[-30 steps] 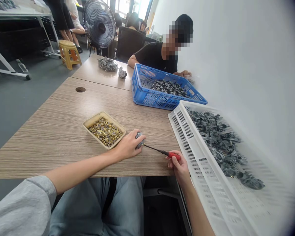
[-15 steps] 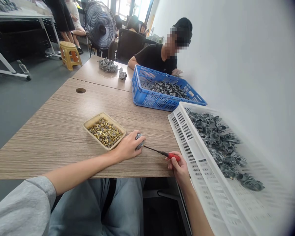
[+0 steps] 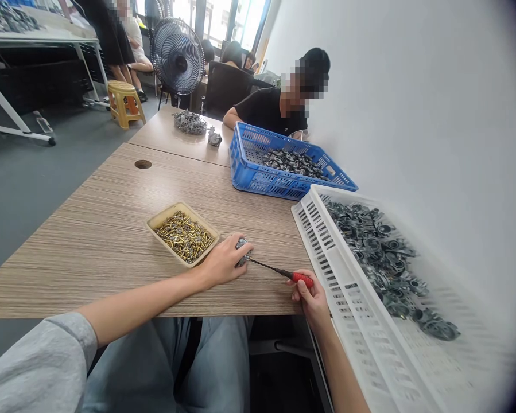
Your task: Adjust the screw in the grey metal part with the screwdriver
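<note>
I've got left hand (image 3: 223,261) clamped on one grey metal part (image 3: 241,243), right hand (image 3: 314,303) wrapped round one red-handled screwdriver (image 3: 286,272), two slatted plastic crates (image 3: 340,269), one rounded tub (image 3: 158,219)

Curled left hand (image 3: 224,263), curled right hand (image 3: 310,295)

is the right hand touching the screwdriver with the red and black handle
Touching. The head view shows the right hand holding the screwdriver by its red handle, thumb against it.

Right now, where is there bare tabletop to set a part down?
The table is bare left of the yellowish tub and between that tub and the blue crate. Crowded: around the left hand, between tub and screwdriver.
</note>
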The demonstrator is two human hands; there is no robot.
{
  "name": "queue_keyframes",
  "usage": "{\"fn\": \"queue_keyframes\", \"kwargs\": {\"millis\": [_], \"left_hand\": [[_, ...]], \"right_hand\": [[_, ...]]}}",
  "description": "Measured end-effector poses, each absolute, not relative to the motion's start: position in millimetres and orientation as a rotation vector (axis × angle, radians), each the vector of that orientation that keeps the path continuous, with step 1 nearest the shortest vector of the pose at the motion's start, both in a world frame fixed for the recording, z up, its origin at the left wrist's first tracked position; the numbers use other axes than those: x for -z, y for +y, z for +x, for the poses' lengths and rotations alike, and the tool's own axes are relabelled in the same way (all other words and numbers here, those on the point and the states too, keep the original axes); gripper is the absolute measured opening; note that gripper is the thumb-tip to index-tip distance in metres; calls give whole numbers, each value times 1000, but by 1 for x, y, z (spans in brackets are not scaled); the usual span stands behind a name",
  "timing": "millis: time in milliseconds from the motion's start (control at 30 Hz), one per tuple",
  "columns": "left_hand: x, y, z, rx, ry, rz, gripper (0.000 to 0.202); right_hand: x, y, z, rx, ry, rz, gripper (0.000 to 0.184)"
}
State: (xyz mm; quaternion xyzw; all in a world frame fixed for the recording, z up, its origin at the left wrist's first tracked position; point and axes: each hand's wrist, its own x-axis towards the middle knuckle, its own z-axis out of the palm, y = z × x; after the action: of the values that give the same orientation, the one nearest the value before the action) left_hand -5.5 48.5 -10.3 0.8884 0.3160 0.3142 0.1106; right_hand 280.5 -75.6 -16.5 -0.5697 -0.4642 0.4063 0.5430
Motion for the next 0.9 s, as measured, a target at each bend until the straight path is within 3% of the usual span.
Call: {"fn": "queue_keyframes", "kwargs": {"millis": [900], "left_hand": [[13, 49, -4, -927, 916, 2641, 42]], "right_hand": [[19, -75, 286, -950, -1170, -1400, 33]]}}
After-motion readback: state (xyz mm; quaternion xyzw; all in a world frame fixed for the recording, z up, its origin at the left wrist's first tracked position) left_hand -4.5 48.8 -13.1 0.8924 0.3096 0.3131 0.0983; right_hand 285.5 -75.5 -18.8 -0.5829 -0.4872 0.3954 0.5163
